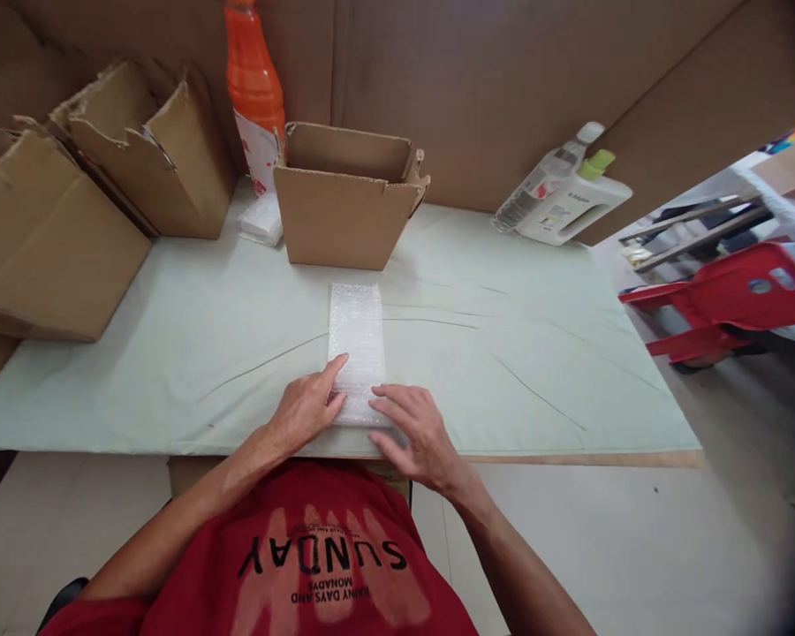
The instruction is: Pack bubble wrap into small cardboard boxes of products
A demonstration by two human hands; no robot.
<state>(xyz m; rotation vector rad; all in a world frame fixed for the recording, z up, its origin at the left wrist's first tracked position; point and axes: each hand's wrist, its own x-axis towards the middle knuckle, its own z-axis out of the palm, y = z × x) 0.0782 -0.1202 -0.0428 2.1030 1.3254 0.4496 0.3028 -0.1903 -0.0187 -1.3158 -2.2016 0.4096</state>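
A long strip of bubble wrap (356, 331) lies flat on the table in front of me, its near end folded over into a thicker band. My left hand (310, 402) rests at the strip's left edge, index finger stretched onto the wrap and thumb by the fold. At the right edge, my right hand (414, 428) has its fingers apart, the tips touching or just beside the folded end. Whether anything sits inside the fold, I cannot tell. Just beyond the strip stands an open cardboard box (337, 216).
More open cardboard boxes (53, 234) stand on the left of the pale green table cover (477, 380). Behind are an orange bottle (255, 79), a white packet (263, 219), a clear bottle (543, 181) and a white jug (573, 208). A red chair (742, 296) is at right.
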